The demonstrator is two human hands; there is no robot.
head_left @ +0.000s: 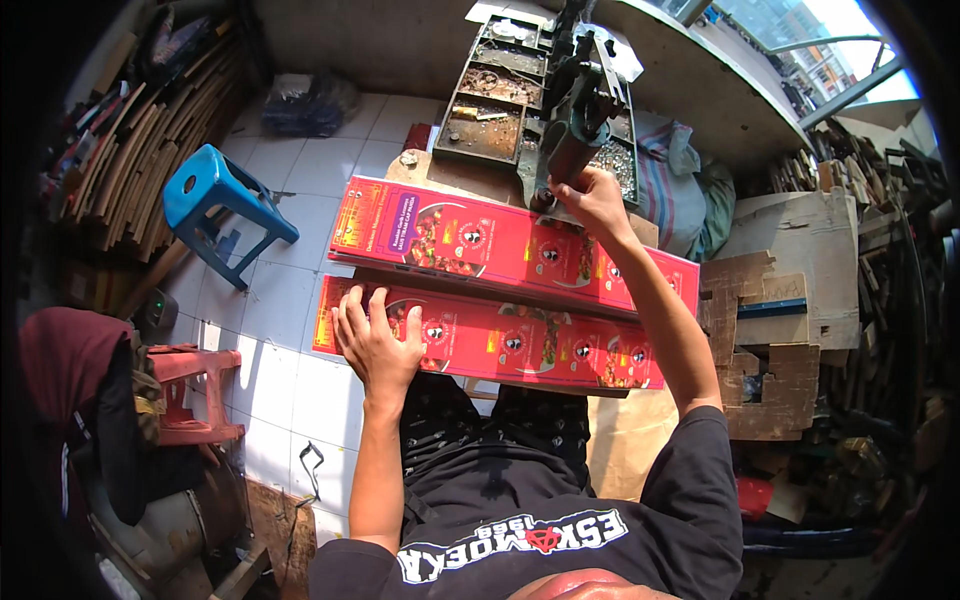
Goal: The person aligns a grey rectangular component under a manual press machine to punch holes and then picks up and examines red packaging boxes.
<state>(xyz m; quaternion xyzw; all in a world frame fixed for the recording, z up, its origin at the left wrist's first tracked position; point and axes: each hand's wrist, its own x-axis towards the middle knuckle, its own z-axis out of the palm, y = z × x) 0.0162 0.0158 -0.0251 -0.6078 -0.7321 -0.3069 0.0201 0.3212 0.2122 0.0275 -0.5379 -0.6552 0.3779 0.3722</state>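
Observation:
Two flat bundles of red printed cardboard lie side by side across the bench in front of me, the far one (515, 243) and the near one (490, 340), with a dark gap between them. My left hand (380, 345) rests on the left end of the near bundle, fingers spread. Past the far bundle's edge, my right hand (600, 205) is closed, thumb and fingers together at the lower end of a dark metal machine (575, 145). Whatever those fingers grip is too small to make out.
Left of the machine is a compartmented metal tray (495, 92) holding small parts. A blue plastic stool (215, 200) and a red stool (200, 385) stand at left. Striped sacks (668, 185) and cut cardboard (770, 350) lie at right. Stacked boards (125, 165) line the far left.

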